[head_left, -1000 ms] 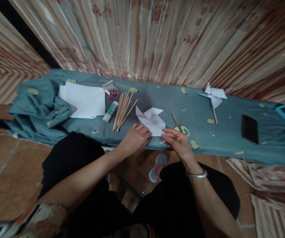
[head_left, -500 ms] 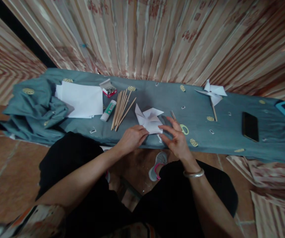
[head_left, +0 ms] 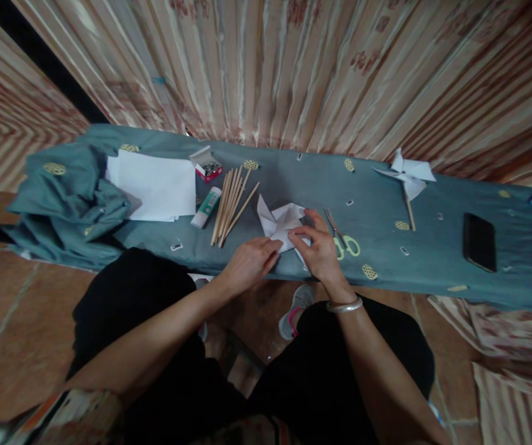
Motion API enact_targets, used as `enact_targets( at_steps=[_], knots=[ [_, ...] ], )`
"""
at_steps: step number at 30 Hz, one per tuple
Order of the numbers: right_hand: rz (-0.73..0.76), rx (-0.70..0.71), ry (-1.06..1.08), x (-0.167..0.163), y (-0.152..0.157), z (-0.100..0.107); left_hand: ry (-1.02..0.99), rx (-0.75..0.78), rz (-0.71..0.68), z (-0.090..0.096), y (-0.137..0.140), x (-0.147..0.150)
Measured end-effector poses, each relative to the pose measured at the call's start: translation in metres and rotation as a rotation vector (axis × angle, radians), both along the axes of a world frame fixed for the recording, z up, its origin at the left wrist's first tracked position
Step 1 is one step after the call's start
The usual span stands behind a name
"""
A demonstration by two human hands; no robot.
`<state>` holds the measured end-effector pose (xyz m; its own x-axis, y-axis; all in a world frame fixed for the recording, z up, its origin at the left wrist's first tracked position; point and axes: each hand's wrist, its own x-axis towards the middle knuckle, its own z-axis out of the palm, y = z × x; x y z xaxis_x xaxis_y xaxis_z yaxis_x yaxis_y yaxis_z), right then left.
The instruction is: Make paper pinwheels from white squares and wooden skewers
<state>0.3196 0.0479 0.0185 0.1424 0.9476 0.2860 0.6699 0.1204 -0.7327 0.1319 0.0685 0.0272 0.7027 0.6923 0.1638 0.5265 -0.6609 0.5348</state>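
Observation:
A white paper pinwheel [head_left: 280, 217] with folded blades lies near the front edge of the cloth-covered table. My left hand [head_left: 253, 258] is closed on its lower left part, thumb and fingers pinching the paper. On the right side, my right hand [head_left: 317, 247] grips a corner of the same paper between thumb and fingers. Green-handled scissors [head_left: 342, 238] lie just beyond my right hand. To the left are several wooden sticks [head_left: 231, 207] and a glue stick [head_left: 206, 208].
White paper sheets [head_left: 159, 185] lie at the left beside bunched cloth [head_left: 66, 191]. Behind the glue stick stands an open red-and-white box [head_left: 207, 168] of small metal pieces. A finished pinwheel [head_left: 407, 176] on a stick and a dark phone [head_left: 479, 242] lie to the right.
My right hand has moved slightly left and closed in over the paper's right side, uncovering more of the scissors. The left hand keeps its hold. The view has shifted a little.

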Motion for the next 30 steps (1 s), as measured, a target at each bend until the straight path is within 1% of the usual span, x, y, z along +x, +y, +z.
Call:
enact_targets(
  at_steps=[2,8,17,25,30],
  knots=[
    [-0.011,-0.004,-0.035,-0.003,0.003,0.0,-0.033,-0.004,0.005,-0.001,-0.001,-0.002],
    [-0.013,-0.007,-0.112,-0.008,0.009,-0.001,-0.122,0.038,-0.078,-0.006,-0.002,-0.005],
    [-0.017,0.007,-0.189,-0.011,0.012,-0.006,-0.189,-0.035,-0.024,-0.007,0.0,-0.003],
    [-0.019,0.037,-0.217,-0.012,0.004,0.002,-0.167,-0.046,-0.014,-0.008,0.001,-0.003],
    [0.007,0.053,-0.225,-0.012,0.001,0.0,-0.147,-0.063,-0.009,-0.007,0.001,-0.003]
  ],
)
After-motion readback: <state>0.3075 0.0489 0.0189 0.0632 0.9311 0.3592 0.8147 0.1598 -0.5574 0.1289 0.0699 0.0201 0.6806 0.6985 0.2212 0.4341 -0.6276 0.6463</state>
